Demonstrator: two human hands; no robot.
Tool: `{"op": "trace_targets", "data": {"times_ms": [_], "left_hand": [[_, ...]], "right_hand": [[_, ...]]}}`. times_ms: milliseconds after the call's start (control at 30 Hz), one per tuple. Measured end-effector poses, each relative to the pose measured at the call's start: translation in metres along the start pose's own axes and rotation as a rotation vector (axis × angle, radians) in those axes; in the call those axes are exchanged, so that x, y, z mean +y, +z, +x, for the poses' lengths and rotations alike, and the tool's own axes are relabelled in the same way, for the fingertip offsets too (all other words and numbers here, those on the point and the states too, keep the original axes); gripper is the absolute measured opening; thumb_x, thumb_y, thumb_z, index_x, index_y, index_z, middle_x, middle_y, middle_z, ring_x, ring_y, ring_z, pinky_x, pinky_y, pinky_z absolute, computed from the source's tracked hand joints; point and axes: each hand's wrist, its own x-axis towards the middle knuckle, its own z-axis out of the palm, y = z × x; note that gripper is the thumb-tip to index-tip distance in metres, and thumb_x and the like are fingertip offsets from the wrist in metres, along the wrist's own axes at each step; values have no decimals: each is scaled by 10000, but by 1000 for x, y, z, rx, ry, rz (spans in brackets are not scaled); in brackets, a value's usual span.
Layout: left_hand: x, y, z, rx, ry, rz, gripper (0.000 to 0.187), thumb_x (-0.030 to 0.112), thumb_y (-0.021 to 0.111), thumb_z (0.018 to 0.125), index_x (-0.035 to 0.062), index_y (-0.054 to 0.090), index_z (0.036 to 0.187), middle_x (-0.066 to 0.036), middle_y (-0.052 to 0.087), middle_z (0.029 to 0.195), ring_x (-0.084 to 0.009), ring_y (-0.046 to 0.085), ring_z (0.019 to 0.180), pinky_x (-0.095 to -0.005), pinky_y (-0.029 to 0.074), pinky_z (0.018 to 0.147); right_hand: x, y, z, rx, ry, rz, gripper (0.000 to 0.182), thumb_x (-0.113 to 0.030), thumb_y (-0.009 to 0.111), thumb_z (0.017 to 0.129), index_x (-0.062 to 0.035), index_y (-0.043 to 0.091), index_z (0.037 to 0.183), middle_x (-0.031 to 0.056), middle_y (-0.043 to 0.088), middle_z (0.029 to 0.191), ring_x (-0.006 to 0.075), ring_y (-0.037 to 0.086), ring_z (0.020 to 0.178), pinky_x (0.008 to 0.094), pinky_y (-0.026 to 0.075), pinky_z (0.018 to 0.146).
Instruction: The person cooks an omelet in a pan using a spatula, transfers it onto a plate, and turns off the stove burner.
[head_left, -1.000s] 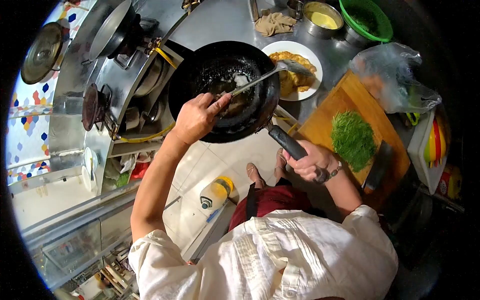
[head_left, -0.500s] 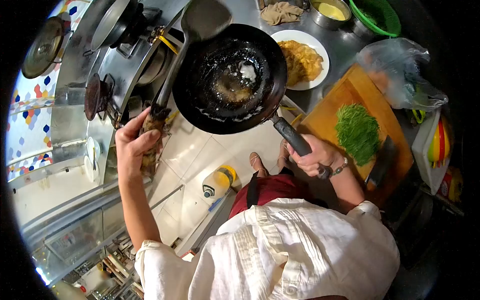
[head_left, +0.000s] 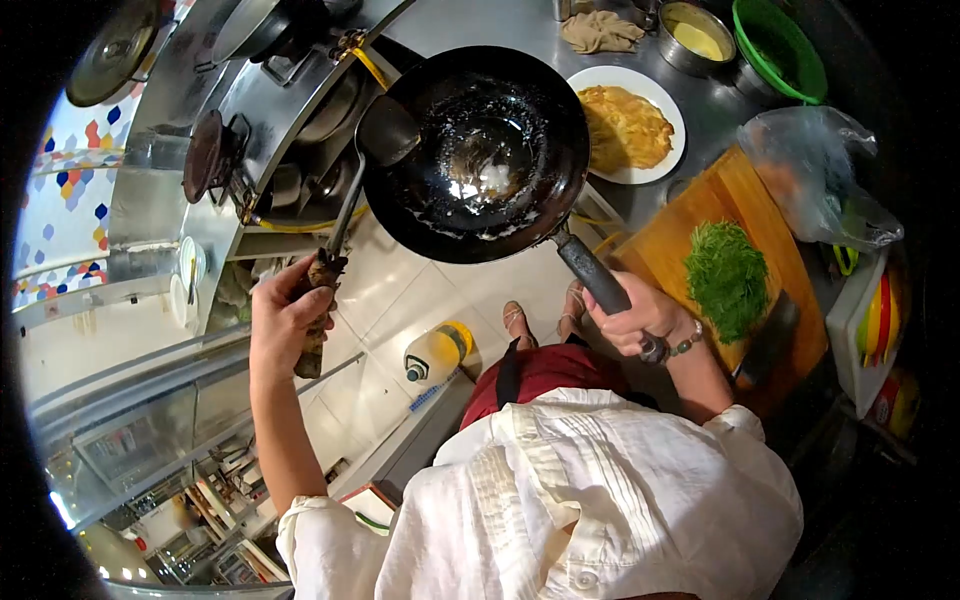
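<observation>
My left hand (head_left: pixel 290 315) is closed round the worn, wrapped handle of a wok spatula (head_left: pixel 388 132). The spatula's broad dark blade overlaps the left rim of a black wok (head_left: pixel 475 150). Closed on the wok's long dark handle is my right hand (head_left: pixel 645 318), with a beaded bracelet at the wrist. The wok is held up over the floor, tipped so its inside faces me. Oily residue and small white bits cling to its inner surface, and a shiny patch lies near the middle. Just right of the wok, a white plate (head_left: pixel 672 100) carries a golden-brown omelette (head_left: pixel 628 128).
On the right, a wooden cutting board (head_left: pixel 790 235) bears chopped greens (head_left: pixel 728 280) and a knife (head_left: pixel 772 335). Behind it lie a clear plastic bag (head_left: pixel 815 165), a metal bowl (head_left: pixel 690 62) and a green basket (head_left: pixel 815 75). A stove burner (head_left: pixel 212 155) is at left, a bottle (head_left: pixel 435 355) on the floor.
The spatula's blade has come down from above the wok's far left side to its left rim. The white lump inside the wok no longer shows.
</observation>
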Motion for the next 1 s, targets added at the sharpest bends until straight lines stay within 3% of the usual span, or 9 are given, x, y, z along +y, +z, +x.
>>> {"op": "trace_targets", "data": {"times_ms": [267,433,467,600,667,733,767,933,1000], "left_hand": [[-9,2,-38,8,-135,-49,418,-19,589,771,-85,521,1179,-58,595,752,-96,534,564,-237,462,500],[-66,-10,-40,73,-31,-208,434,-11,615,752,-61,539,1176,-52,600,759,-89,541,553,-224,470,498],[-70,-12,-41,100,-88,-169,461,-1,623,744,1,550,1199,-63,632,781,-104,574,610,-244,491,556],[-117,-24,-17,379,421,382,501,119,690,690,85,570,1175,-154,647,862,-273,629,754,-383,501,662],[-111,-35,-13,462,358,573,567,189,704,677,96,526,1207,-171,601,819,-336,603,723,-423,491,636],[-100,-58,0,432,207,693,623,217,705,687,102,475,1253,-165,563,789,-335,592,707,-419,485,626],[-102,-72,11,473,275,729,647,218,715,686,64,450,1256,-186,549,792,-346,585,724,-422,481,623],[-92,-145,40,457,213,728,654,190,725,693,-7,416,1235,-228,555,810,-373,588,749,-438,486,647],[-93,-180,52,452,204,669,671,207,737,689,7,415,1243,-257,560,842,-389,594,769,-449,489,673]], "right_hand": [[-7,6,13,-76,23,-29,336,24,617,754,-19,413,1018,24,472,658,62,409,437,231,382,389],[-17,37,48,-66,83,-94,320,19,617,766,-32,413,1008,21,459,639,67,399,428,235,375,389],[-19,45,59,-43,120,-101,317,17,618,768,-36,414,1005,19,451,631,68,394,424,237,372,387],[-26,70,114,-108,134,-134,304,-33,636,768,-39,439,1000,17,438,647,49,354,422,220,324,376],[-31,95,138,-128,160,-148,307,-20,629,775,-33,440,1016,17,430,639,48,358,423,222,327,379],[-33,115,178,-146,175,-144,316,-1,617,782,-19,436,1040,19,425,640,46,354,433,225,322,380],[-34,126,200,-189,181,-104,314,12,608,786,-7,438,1049,23,428,657,45,349,440,220,313,377],[-45,185,296,-249,201,-93,276,10,560,815,9,441,1064,18,437,705,22,352,439,192,315,366],[-51,207,335,-277,256,-22,238,21,554,821,-3,447,1032,15,450,674,27,401,455,203,372,365]]}}
